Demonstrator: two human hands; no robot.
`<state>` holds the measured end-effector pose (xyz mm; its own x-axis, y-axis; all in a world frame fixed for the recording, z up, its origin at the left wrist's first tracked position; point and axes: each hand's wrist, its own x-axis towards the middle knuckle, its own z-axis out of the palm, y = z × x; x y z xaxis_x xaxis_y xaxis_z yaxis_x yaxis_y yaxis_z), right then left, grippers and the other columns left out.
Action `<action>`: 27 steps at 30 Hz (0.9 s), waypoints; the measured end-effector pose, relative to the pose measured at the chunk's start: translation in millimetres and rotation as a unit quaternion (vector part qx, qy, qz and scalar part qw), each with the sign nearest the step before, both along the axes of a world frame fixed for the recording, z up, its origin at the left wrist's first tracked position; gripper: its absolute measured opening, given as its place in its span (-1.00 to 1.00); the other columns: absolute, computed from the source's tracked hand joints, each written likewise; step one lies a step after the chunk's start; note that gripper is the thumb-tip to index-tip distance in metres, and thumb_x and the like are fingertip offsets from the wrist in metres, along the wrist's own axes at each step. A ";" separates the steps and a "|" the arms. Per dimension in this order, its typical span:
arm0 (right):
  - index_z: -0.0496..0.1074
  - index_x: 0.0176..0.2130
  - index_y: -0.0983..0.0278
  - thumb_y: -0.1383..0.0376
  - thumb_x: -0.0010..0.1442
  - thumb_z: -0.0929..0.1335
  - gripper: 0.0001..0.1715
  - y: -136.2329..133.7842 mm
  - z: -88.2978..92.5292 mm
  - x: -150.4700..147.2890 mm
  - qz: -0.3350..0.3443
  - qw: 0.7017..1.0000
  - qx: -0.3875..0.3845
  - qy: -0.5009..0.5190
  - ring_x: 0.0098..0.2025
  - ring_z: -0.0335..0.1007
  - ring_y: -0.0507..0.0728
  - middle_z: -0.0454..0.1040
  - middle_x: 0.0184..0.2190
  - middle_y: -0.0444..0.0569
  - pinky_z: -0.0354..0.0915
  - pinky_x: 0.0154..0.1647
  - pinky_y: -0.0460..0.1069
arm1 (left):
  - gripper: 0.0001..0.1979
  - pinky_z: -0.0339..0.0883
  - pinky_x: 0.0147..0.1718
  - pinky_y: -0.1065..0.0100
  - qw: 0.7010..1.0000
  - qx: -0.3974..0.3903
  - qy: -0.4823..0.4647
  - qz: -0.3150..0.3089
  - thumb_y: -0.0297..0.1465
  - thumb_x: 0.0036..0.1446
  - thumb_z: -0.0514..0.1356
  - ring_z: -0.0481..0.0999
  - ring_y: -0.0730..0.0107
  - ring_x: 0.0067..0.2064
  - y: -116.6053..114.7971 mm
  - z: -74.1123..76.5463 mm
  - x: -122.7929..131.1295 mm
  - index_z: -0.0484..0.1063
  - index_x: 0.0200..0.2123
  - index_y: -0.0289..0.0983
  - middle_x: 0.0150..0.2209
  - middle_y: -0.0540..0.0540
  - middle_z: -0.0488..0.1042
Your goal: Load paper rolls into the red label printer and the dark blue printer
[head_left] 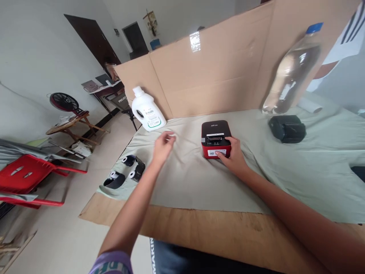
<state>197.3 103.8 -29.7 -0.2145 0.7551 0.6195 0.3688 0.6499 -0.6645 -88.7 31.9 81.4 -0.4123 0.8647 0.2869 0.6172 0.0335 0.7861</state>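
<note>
A small black and red receipt printer sits on the cloth, its lid down and a white barcode label on its red front. My right hand grips its right front corner, with the thumb on the label and a finger on the top edge. To the left of the printer, my left hand is raised over the cloth and slightly blurred. Its fingers are loosely bent, with a small gap between the tips, and I see nothing held in them. Several paper rolls in black wrapping stand left of my left forearm.
A white detergent bottle stands by the cardboard panel at the back. On the right are a large clear bottle with a blue cap, a white roll and a black device. The table's wooden front edge is bare.
</note>
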 end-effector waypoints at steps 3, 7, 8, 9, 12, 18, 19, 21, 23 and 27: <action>0.13 0.22 0.16 0.15 0.19 0.43 -0.29 -0.4 0.0 0.1 -0.002 1.000 0.013 0.001 0.25 0.23 0.33 0.19 0.20 0.17 0.25 0.27 0.32 | -0.60 0.28 -0.27 0.28 0.968 -0.071 -0.223 -0.095 -0.30 -0.05 0.26 0.46 0.25 -0.26 46.5 -22.1 55.7 0.50 -0.07 -0.14 -0.29 -0.05 0.51; 0.12 0.23 0.16 0.17 0.20 0.44 -0.28 0.4 -1.5 0.3 -0.004 1.000 0.023 -0.001 0.25 0.23 0.33 0.19 0.19 0.17 0.25 0.27 0.31 | -0.43 0.28 -0.11 0.24 0.894 -0.045 -0.417 -0.159 -0.43 -0.25 0.21 0.46 0.16 -0.06 75.4 -49.6 92.1 0.48 -0.03 -0.15 -0.13 -0.06 0.54; 0.12 0.23 0.16 0.17 0.20 0.44 -0.29 0.6 -2.1 0.3 -0.004 1.000 0.021 -0.003 0.25 0.23 0.33 0.19 0.19 0.17 0.26 0.26 0.30 | -0.40 0.29 -0.08 0.24 0.874 -0.030 -0.455 -0.166 -0.44 -0.28 0.20 0.46 0.15 -0.03 77.0 -54.9 95.8 0.47 -0.02 -0.15 -0.10 -0.05 0.54; 0.12 0.22 0.16 0.17 0.20 0.44 -0.29 0.7 -2.6 0.2 -0.002 1.000 0.020 -0.004 0.25 0.23 0.33 0.19 0.20 0.17 0.26 0.26 0.30 | -0.38 0.29 -0.06 0.24 0.857 -0.016 -0.487 -0.169 -0.44 -0.29 0.18 0.46 0.16 -0.02 77.3 -59.4 98.4 0.46 -0.02 -0.16 -0.07 -0.04 0.54; 0.13 0.22 0.16 0.17 0.20 0.44 -0.30 0.8 -3.9 0.3 0.001 1.000 0.016 -0.001 0.27 0.21 0.33 0.18 0.21 0.18 0.25 0.27 0.30 | -0.38 0.30 -0.04 0.27 0.830 0.026 -0.533 -0.162 -0.44 -0.29 0.19 0.46 0.20 0.00 75.9 -68.4 102.8 0.45 -0.01 -0.16 -0.03 -0.02 0.54; 0.15 0.21 0.15 0.13 0.19 0.45 -0.29 3.2 -6.0 1.0 0.005 1.000 0.010 0.009 0.32 0.17 0.34 0.17 0.22 0.17 0.20 0.32 0.31 | -0.40 0.34 0.02 0.25 0.822 0.057 -0.545 -0.155 -0.50 -0.25 0.18 0.50 0.21 0.00 78.3 -75.4 105.4 0.45 -0.01 -0.18 -0.05 -0.02 0.55; 0.15 0.21 0.15 0.13 0.19 0.45 -0.29 3.7 -6.3 0.9 0.005 1.000 0.010 0.011 0.31 0.18 0.33 0.18 0.21 0.17 0.20 0.32 0.31 | -0.39 0.35 0.04 0.23 0.821 0.051 -0.547 -0.157 -0.51 -0.23 0.19 0.51 0.21 0.01 77.7 -76.8 105.0 0.45 0.01 -0.17 -0.02 -0.02 0.55; 0.15 0.21 0.16 0.13 0.18 0.45 -0.29 4.1 -6.9 0.5 0.004 1.000 0.008 0.012 0.30 0.20 0.32 0.18 0.20 0.16 0.20 0.33 0.31 | -0.39 0.34 0.11 0.19 0.814 0.042 -0.555 -0.164 -0.49 -0.15 0.23 0.51 0.19 0.07 74.4 -80.6 104.3 0.43 0.07 -0.14 0.06 -0.03 0.53; 0.16 0.21 0.16 0.12 0.18 0.45 -0.28 2.9 -6.6 0.1 0.002 1.000 0.004 0.013 0.29 0.21 0.31 0.19 0.19 0.17 0.21 0.32 0.31 | -0.43 0.28 0.20 0.15 0.805 0.044 -0.565 -0.177 -0.41 -0.03 0.27 0.47 0.16 0.17 68.9 -85.6 103.5 0.42 0.12 -0.13 0.13 -0.04 0.51; 0.22 0.19 0.20 0.07 0.17 0.42 -0.32 -2.5 2.3 3.9 -0.011 1.000 0.013 0.015 0.39 0.07 0.34 0.15 0.26 0.21 0.23 0.30 0.31 | -0.54 0.13 0.34 0.17 0.789 0.064 -0.572 -0.215 -0.26 0.12 0.33 0.32 0.14 0.33 57.9 -96.3 100.1 0.47 0.11 -0.15 0.22 -0.06 0.46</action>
<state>201.1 101.3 -27.4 -0.1799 0.7424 0.6454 0.3635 0.6598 -0.6576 11.4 89.9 -14.9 -0.1413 0.9893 0.0360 -0.5666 -0.1106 0.8165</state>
